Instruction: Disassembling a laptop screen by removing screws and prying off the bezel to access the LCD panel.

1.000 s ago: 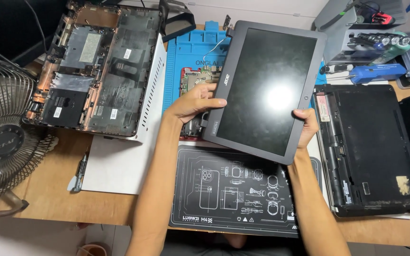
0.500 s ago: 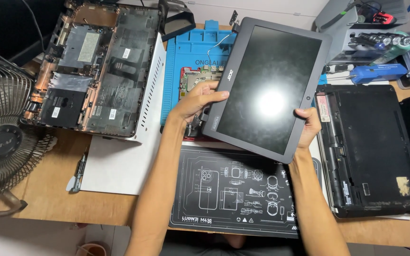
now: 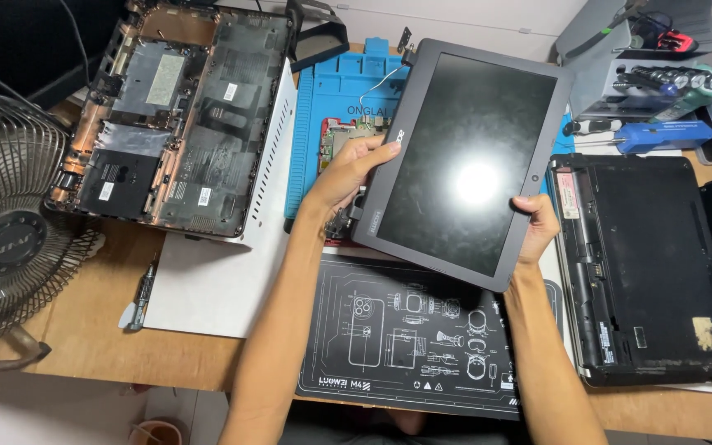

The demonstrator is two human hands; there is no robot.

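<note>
Above the black mat [image 3: 405, 346]: laptop screen panel [image 3: 471, 165], tilted, glass up.
Left hand [image 3: 344, 177]: grips the panel's nine o'clock edge, thumb on the bezel.
Right hand [image 3: 537, 227]: clasps its four o'clock edge.
Nine o'clock: opened laptop base [image 3: 183, 115].
Three o'clock: black laptop [image 3: 644, 264].

Two bare hands, left hand [image 3: 348, 173] and right hand [image 3: 535, 227], hold a dark grey laptop screen panel [image 3: 467, 161] tilted above a black printed work mat [image 3: 409, 346] on a wooden desk [image 3: 84, 346].
</note>
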